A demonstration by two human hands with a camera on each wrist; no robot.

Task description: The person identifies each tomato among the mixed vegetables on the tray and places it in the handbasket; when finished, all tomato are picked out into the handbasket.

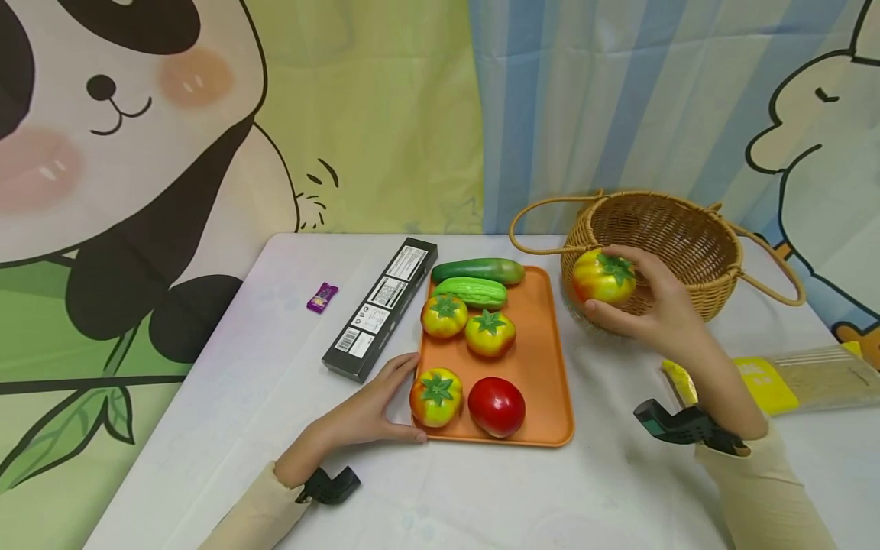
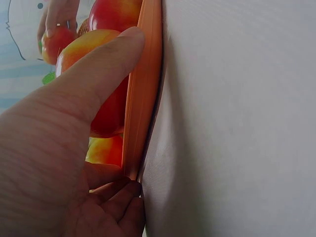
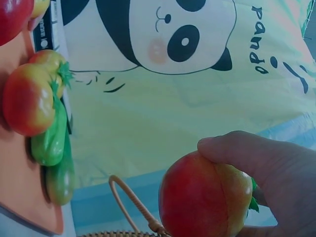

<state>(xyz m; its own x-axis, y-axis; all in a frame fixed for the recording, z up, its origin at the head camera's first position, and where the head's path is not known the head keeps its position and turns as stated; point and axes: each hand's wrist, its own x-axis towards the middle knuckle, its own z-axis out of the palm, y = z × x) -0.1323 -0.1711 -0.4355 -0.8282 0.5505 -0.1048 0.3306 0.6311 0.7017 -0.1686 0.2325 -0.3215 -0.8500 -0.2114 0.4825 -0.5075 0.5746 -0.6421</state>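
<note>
My right hand [image 1: 663, 305] pinches a yellow-red toy tomato [image 1: 602, 276] with a green leafy top, between thumb and fingers. It is held up in front of the left rim of a wicker basket [image 1: 718, 302]. My left hand [image 1: 364, 412] rests against the near left corner of an orange tray [image 1: 539, 344], its thumb [image 2: 111, 61] along the near edge and its fingers at the left side. On the tray lie three similar tomatoes [image 1: 436, 397], a smooth red round fruit [image 1: 496, 407], a light green ridged gourd [image 1: 471, 292] and a dark green cucumber [image 1: 477, 270].
Left of the tray lies a long black box [image 1: 381, 309] with white labels, and beyond it a small purple packet [image 1: 321, 298]. A clear and yellow package [image 1: 804, 374] lies at the right, partly behind my right forearm. Printed curtains hang behind the table.
</note>
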